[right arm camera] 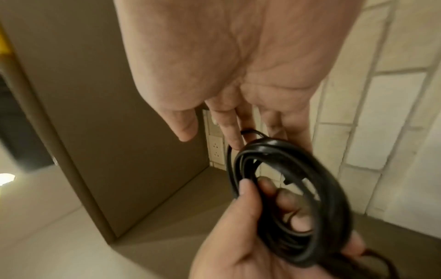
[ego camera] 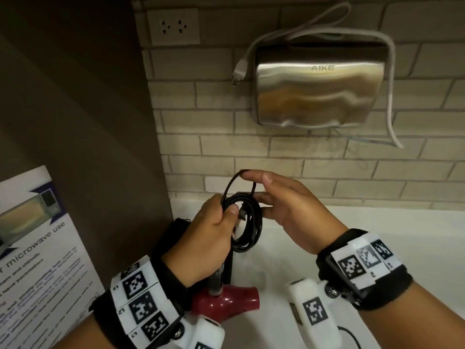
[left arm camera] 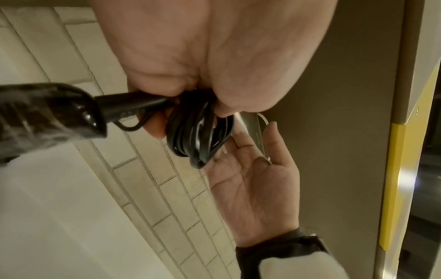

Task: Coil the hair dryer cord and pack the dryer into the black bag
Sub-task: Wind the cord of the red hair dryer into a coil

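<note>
My left hand grips a bundle of black cord wound in several loops, thumb pressed across the strands. The red hair dryer hangs below that hand by its black handle. My right hand is held flat beside the coil, fingers straight, its index fingertip touching the top of one loose loop. In the left wrist view the coil sits under my left palm, with the right palm open behind it. A dark shape that may be the black bag lies behind my left hand, mostly hidden.
A steel hand dryer hangs on the brick wall, its grey cord and plug dangling unplugged near a wall socket. A brown panel and a microwave-use notice stand on the left. The white counter lies below.
</note>
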A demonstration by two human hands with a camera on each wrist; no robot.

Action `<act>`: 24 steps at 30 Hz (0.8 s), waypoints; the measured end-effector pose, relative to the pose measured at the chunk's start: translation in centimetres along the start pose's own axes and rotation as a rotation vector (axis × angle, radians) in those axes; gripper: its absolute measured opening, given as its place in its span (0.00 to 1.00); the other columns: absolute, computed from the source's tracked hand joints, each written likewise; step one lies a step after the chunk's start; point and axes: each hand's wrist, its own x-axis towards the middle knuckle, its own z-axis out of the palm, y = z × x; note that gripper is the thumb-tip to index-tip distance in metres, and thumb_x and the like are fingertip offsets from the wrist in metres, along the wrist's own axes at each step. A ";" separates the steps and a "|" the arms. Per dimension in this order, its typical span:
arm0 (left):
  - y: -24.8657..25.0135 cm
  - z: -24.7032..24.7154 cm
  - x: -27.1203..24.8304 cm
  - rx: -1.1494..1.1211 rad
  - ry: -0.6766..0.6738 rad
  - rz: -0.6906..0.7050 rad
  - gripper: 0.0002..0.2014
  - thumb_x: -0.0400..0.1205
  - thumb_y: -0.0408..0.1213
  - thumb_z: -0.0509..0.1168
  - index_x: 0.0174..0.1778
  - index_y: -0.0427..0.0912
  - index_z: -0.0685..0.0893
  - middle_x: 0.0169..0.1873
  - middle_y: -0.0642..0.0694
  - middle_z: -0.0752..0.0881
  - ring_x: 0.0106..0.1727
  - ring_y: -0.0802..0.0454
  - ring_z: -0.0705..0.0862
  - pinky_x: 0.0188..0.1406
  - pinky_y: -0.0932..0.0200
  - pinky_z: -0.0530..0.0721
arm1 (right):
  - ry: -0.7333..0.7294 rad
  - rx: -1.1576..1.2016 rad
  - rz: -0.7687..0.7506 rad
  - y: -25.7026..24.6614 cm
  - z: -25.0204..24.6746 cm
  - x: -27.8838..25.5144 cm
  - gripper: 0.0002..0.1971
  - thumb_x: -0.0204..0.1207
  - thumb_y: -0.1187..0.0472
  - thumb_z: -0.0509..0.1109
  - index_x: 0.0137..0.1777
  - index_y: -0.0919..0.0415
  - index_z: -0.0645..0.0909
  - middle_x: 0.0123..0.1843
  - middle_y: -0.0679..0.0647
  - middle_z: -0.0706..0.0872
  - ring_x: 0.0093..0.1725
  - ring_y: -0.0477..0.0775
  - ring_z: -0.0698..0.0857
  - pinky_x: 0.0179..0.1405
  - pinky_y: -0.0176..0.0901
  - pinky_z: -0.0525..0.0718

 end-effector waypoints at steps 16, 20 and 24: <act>-2.2 2.0 1.0 0.130 0.109 -0.151 0.15 0.90 0.43 0.54 0.54 0.32 0.78 0.51 0.34 0.84 0.49 0.38 0.85 0.36 0.61 0.81 | -0.031 0.079 0.257 2.9 1.1 0.8 0.31 0.60 0.68 0.66 0.68 0.59 0.83 0.50 0.53 0.89 0.50 0.50 0.86 0.55 0.42 0.82; -2.6 2.2 1.4 0.185 0.090 -0.125 0.11 0.88 0.35 0.55 0.54 0.29 0.77 0.50 0.28 0.84 0.43 0.37 0.85 0.36 0.60 0.83 | -0.049 0.101 0.329 2.9 1.9 0.8 0.22 0.72 0.66 0.74 0.68 0.61 0.80 0.46 0.52 0.89 0.44 0.49 0.86 0.45 0.42 0.80; -2.6 1.8 1.4 0.161 0.095 -0.119 0.13 0.89 0.41 0.55 0.52 0.34 0.77 0.49 0.34 0.85 0.44 0.41 0.86 0.45 0.47 0.88 | -0.134 0.066 0.337 2.6 1.4 0.8 0.22 0.79 0.72 0.72 0.71 0.58 0.74 0.49 0.62 0.85 0.46 0.58 0.86 0.56 0.60 0.84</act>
